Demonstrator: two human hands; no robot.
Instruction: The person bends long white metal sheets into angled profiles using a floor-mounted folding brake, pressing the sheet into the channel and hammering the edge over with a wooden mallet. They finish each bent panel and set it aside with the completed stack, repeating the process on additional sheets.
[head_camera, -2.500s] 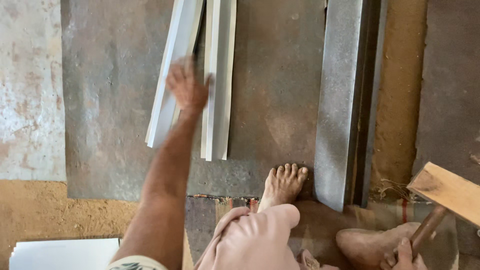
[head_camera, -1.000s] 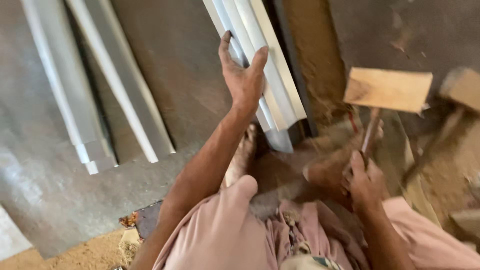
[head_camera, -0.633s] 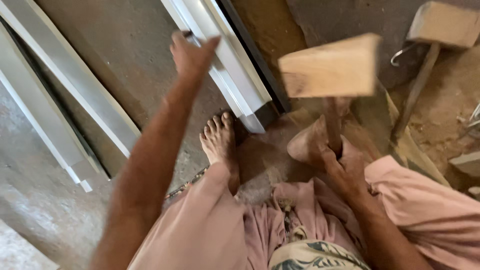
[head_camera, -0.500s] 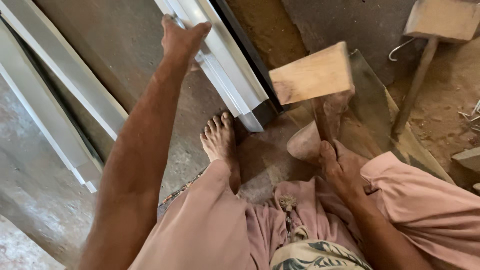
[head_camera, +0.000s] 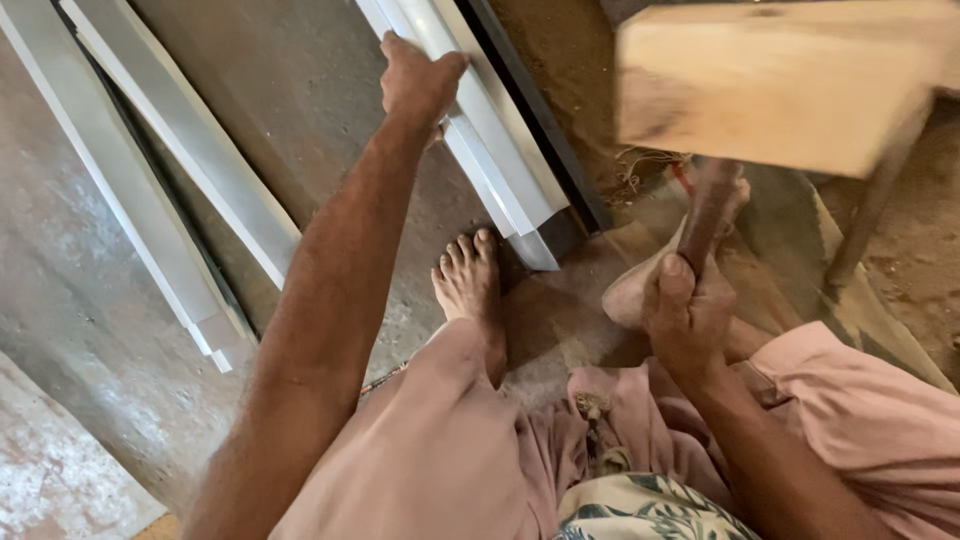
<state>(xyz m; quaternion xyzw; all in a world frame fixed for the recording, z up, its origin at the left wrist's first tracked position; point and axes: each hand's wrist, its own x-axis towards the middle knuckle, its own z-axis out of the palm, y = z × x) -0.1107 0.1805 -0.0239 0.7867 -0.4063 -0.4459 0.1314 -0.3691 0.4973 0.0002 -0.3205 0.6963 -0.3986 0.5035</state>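
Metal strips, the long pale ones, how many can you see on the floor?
3, maybe more, since stacked layers are hard to separate. Two metal strips lie side by side at left. A third strip lies at centre under the left hand, beside a dark bar.

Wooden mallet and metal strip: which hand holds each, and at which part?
Right hand grips the wooden mallet by its handle's lower end. Left hand grasps the pale metal strip mid-length.

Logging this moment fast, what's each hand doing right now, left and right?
Left hand: closed over the pale metal channel, pressing it down.
Right hand: closed on the wooden mallet handle, mallet raised.
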